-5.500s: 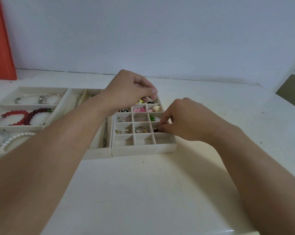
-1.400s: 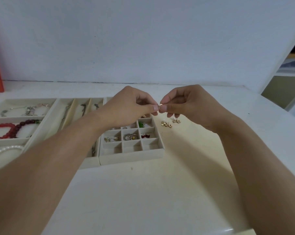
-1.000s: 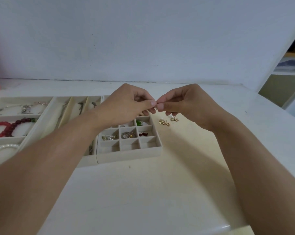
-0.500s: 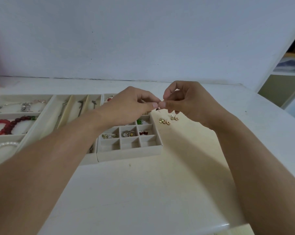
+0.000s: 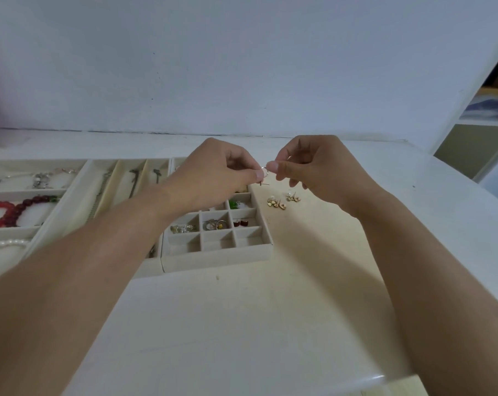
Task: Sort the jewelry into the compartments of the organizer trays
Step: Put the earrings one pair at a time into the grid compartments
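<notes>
My left hand (image 5: 213, 175) and my right hand (image 5: 313, 167) meet above the far right corner of the small grid tray (image 5: 217, 257). Between their fingertips they pinch a small gold earring (image 5: 265, 172), with a thin post sticking out below. The beige grid tray holds rings, red studs and green pieces in its cells; its front row looks bare. Several loose gold earrings (image 5: 282, 202) lie on the table just right of the tray, under my right hand.
Left of the grid tray stands a slotted tray (image 5: 79, 201) with necklaces, and further left a tray (image 5: 2, 234) with a red bead bracelet (image 5: 13, 210), pearls and silver chains. The white wall runs along the table's back. The table edge falls off at the right.
Both hands stayed together above the tray's far right corner, shifting slightly up while working the earring between the fingertips. Earlier, the right hand was down in the grid tray.
</notes>
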